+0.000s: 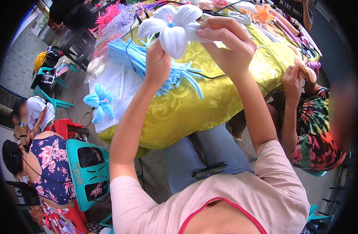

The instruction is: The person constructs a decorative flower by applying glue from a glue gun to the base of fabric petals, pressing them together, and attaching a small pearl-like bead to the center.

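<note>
So in the head view, I've got a white fuzzy flower (pixel 175 38) up over the yellow tablecloth (pixel 210 97), my right hand (pixel 235 48) pinching its right-side petal. My left hand (pixel 158 64) is curled right by the lower left petals, though I can't tell what its fingertips grip; light-blue fuzzy stems (pixel 128 56) lie just beyond it.

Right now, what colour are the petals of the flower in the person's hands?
The petals are white; the head view shows them best.
</note>
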`<state>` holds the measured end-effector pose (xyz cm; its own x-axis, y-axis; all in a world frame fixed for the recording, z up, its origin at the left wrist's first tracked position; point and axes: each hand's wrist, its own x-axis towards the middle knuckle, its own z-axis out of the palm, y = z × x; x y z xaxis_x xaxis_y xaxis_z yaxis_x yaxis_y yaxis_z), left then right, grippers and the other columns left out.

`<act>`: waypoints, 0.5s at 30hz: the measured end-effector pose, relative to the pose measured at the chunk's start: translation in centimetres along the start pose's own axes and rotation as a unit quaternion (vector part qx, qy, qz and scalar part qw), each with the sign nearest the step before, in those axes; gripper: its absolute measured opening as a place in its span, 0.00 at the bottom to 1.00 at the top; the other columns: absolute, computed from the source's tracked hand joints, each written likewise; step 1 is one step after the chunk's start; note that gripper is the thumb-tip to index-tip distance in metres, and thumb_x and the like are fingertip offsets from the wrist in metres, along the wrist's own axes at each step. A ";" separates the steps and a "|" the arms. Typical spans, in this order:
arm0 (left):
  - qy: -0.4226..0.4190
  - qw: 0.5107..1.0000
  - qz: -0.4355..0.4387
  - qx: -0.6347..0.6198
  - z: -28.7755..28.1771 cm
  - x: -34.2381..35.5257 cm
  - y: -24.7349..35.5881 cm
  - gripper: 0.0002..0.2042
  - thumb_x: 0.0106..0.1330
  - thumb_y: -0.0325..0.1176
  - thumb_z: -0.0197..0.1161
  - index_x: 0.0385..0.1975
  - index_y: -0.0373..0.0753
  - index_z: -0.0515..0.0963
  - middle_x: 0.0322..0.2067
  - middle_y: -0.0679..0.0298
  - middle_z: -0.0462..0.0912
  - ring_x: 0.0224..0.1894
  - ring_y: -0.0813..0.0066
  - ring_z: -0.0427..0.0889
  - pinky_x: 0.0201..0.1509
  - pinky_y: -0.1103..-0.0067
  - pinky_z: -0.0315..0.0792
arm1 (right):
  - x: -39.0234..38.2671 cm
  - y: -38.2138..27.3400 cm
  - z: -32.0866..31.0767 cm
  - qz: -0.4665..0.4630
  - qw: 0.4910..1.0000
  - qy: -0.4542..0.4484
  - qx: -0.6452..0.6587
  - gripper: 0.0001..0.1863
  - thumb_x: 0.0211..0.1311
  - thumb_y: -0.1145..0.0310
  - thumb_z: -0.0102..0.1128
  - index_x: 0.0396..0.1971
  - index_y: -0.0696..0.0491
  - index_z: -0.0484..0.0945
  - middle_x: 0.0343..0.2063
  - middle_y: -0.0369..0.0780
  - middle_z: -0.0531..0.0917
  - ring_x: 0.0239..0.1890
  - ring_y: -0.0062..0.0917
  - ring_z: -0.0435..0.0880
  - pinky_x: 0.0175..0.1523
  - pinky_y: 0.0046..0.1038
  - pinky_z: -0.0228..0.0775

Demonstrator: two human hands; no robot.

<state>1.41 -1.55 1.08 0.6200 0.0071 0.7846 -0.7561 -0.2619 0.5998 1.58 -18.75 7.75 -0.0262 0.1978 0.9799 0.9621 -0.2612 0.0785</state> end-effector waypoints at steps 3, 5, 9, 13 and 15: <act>0.004 1.000 -0.018 -0.003 0.0 -0.1 0.3 0.08 0.56 0.20 0.46 0.32 0.33 0.73 0.27 0.65 0.77 0.31 0.81 0.74 0.35 0.84 0.66 | 0.2 0.3 0.0 -0.047 0.998 0.036 0.007 0.08 0.35 0.80 0.63 0.19 0.55 0.75 0.24 0.36 0.76 0.21 0.20 0.75 0.23 0.17 0.68; 0.000 0.999 -0.017 0.032 0.0 -0.2 0.4 0.09 0.55 0.20 0.46 0.33 0.33 0.73 0.28 0.63 0.77 0.32 0.78 0.75 0.37 0.82 0.67 | 0.2 0.2 0.1 -0.043 0.998 0.041 0.005 0.08 0.35 0.81 0.63 0.18 0.55 0.75 0.24 0.36 0.76 0.21 0.20 0.76 0.23 0.17 0.68; 0.020 0.987 0.061 0.145 -0.8 -0.3 -0.4 0.13 0.52 0.17 0.46 0.37 0.32 0.72 0.30 0.56 0.77 0.34 0.67 0.76 0.39 0.77 0.67 | 0.2 0.1 0.3 -0.045 0.998 0.050 0.007 0.08 0.35 0.80 0.63 0.18 0.55 0.75 0.24 0.37 0.76 0.21 0.20 0.76 0.23 0.18 0.68; 0.021 0.988 0.043 0.145 -0.5 -1.0 -0.8 0.14 0.52 0.18 0.48 0.39 0.31 0.72 0.37 0.53 0.75 0.41 0.58 0.72 0.47 0.70 0.63 | 0.0 -0.1 0.3 -0.045 0.998 0.051 0.006 0.08 0.34 0.80 0.63 0.18 0.56 0.75 0.24 0.38 0.76 0.21 0.21 0.75 0.24 0.18 0.67; -0.006 0.995 0.043 0.093 -0.4 -1.2 -0.4 0.13 0.51 0.19 0.49 0.38 0.31 0.71 0.37 0.53 0.74 0.41 0.59 0.72 0.47 0.70 0.63 | 0.0 0.0 0.5 -0.068 0.996 0.054 0.018 0.08 0.34 0.80 0.63 0.18 0.56 0.74 0.24 0.38 0.76 0.21 0.22 0.75 0.24 0.18 0.67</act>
<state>0.91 -1.10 -0.04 0.5582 -0.0336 0.8290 -0.7551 -0.4347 0.4908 1.75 -18.27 7.63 -0.1837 0.1266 0.9748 0.9566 -0.2052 0.2069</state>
